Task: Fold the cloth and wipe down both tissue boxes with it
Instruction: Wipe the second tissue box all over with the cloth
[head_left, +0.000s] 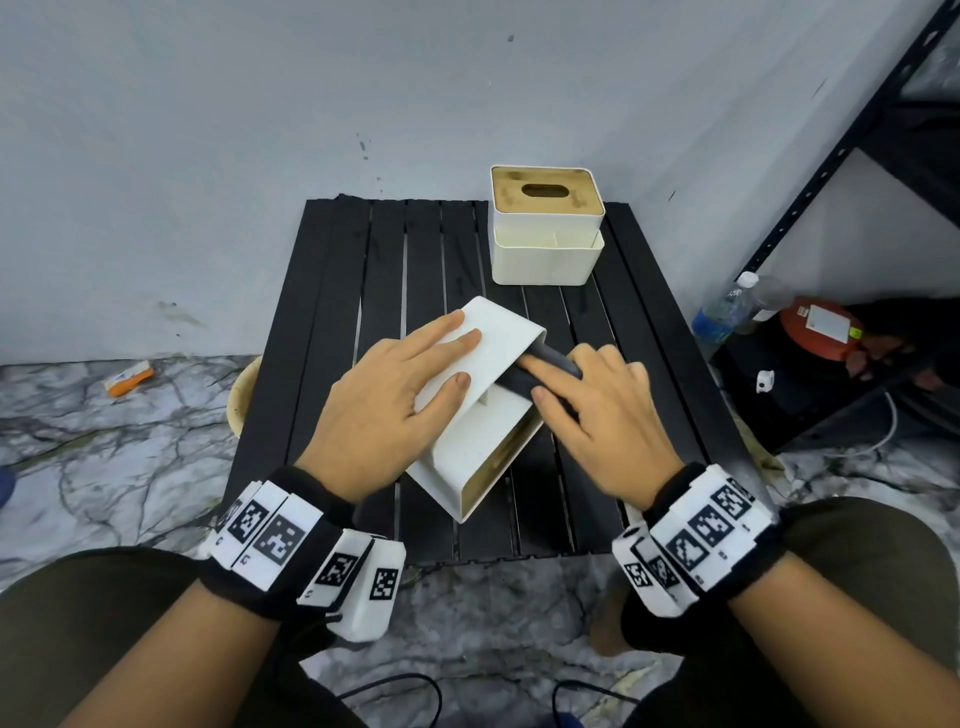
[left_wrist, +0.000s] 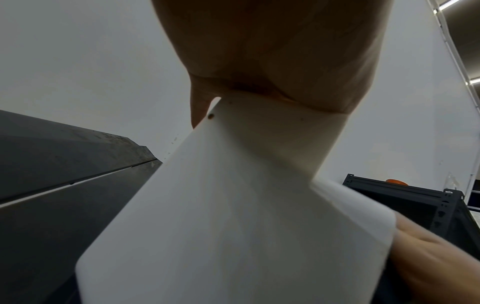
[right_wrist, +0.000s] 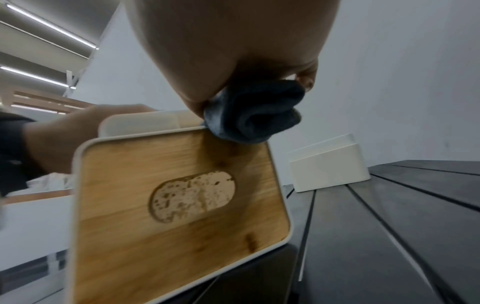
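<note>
A white tissue box with a wooden lid lies tipped on its side, mid-table. My left hand rests flat on the box's upturned white face, fingers straight. My right hand grips a folded dark grey cloth. It presses the cloth against the box's upper edge by the lid. A second white tissue box stands upright at the back right, apart from both hands.
The black slatted table stands against a grey wall. A black metal shelf is close on the right, with a water bottle and a red container on its lower level. An orange packet lies on the marble floor.
</note>
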